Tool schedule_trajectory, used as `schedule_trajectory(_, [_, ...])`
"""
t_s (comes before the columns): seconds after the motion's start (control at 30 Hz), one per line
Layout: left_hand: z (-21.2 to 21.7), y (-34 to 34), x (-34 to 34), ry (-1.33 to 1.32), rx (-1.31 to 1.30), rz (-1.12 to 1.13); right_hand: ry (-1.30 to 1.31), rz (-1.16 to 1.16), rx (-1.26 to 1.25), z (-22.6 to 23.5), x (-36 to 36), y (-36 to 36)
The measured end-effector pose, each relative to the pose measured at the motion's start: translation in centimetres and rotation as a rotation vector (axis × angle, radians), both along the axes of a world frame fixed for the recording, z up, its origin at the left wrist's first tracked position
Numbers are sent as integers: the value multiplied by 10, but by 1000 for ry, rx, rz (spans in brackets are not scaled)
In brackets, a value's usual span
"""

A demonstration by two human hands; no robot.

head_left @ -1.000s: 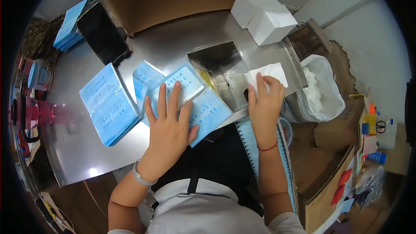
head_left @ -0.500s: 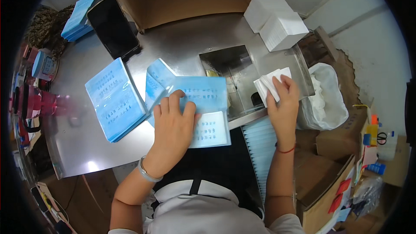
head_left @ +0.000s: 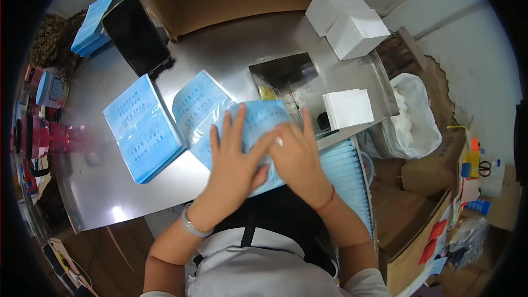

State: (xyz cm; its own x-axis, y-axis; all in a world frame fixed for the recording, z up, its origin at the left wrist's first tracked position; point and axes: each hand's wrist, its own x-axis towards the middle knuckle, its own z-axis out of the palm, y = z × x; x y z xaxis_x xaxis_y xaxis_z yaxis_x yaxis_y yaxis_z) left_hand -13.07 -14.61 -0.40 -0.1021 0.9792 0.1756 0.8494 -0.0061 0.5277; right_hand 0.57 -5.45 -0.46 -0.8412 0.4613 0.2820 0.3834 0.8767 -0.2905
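A light-blue printed plastic wrapper point(head_left: 201, 96) lies near the table's front edge, a neighbouring wrapper or flap overlapping it at the right. My left hand point(head_left: 234, 168) rests flat on it with its fingers spread, holding nothing. Close beside it, my right hand point(head_left: 297, 162) bends inward, its fingertips pressed together on the wrapper's blue film and one finger sticking up. What lies under the hands is hidden. To the right, a small stack of folded white paper tissues point(head_left: 348, 109) sits at the table edge. A thick pile of blue wrappers point(head_left: 144, 132) lies to the left.
A black phone point(head_left: 136, 36) leans at the back left beside more blue packs point(head_left: 93, 25). A cardboard box point(head_left: 231, 3) stands behind, with white tissue blocks point(head_left: 357, 33) at its right. A dark plate point(head_left: 289, 82), a lined bin point(head_left: 415, 126) and a pink jug point(head_left: 41, 135) are around.
My right hand has let go of the white tissues at the right and moved left onto the blue wrapper. The wrapper is turned over at the front, covering the white stack seen there before.
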Motion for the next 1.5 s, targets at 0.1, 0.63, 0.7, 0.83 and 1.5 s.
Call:
schedule_trajectory(0.1, [2,9,19,-58,14,-30,-259,-64,-28,0,-21,30])
schedule_trajectory(0.63, [-5,-4,-7,113,71,70,217,-640,235,-6,45,59])
schedule_trajectory(0.7, [-4,-8,-9,66,63,163,192,-613,203,-4,52,61])
schedule_trajectory(0.83, [-8,-17,-13,96,7,147,196,-476,103,13,72,72])
schedule_trajectory(1.5, [12,-11,1,204,7,74,434,-479,112,5,37,43])
